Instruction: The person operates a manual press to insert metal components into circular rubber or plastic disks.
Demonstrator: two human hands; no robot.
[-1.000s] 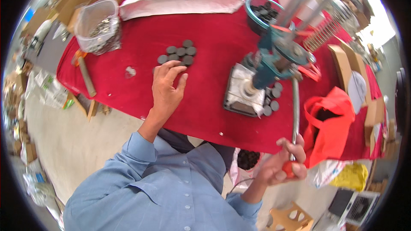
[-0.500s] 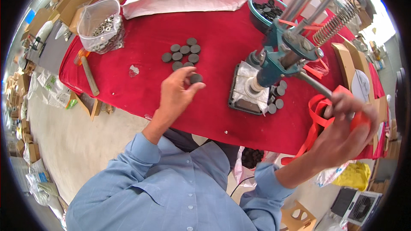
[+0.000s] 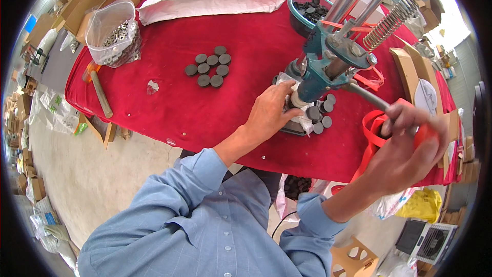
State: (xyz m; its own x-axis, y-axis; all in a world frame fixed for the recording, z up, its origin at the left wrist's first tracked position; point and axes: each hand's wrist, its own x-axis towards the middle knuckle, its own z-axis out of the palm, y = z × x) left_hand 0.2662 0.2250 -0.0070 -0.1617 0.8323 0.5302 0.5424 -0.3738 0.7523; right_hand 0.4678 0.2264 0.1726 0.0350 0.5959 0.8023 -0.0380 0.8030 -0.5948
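On the red-covered table stands a teal hand press [image 3: 323, 74] with a pale ram tip over a plastic-wrapped base. My left hand [image 3: 266, 113] reaches in at the base, thumb and fingers curved around the spot under the ram. The black disc it carried is mostly hidden by the fingers. Just right of the ram, another dark disc [image 3: 312, 113] sits tilted at the edge of the wrap. My right hand [image 3: 405, 154], a little blurred, grips the lever [image 3: 371, 97] at its red-wrapped end. Several loose black discs [image 3: 207, 66] lie in a group left of the press.
More discs [image 3: 326, 105] lie right of the base. Behind are a teal bowl [image 3: 294, 13] of black pieces and a white sack [image 3: 215, 5]. Farther left sit a clear container [image 3: 110, 36] of metal nuts and a hammer [image 3: 101, 94]. Red strap [image 3: 371, 128] hangs near my right hand.
My left hand has moved right, from beside the disc group to the press base, taking a black disc along. The right hand stays on the lever. The whole view has shifted slightly.
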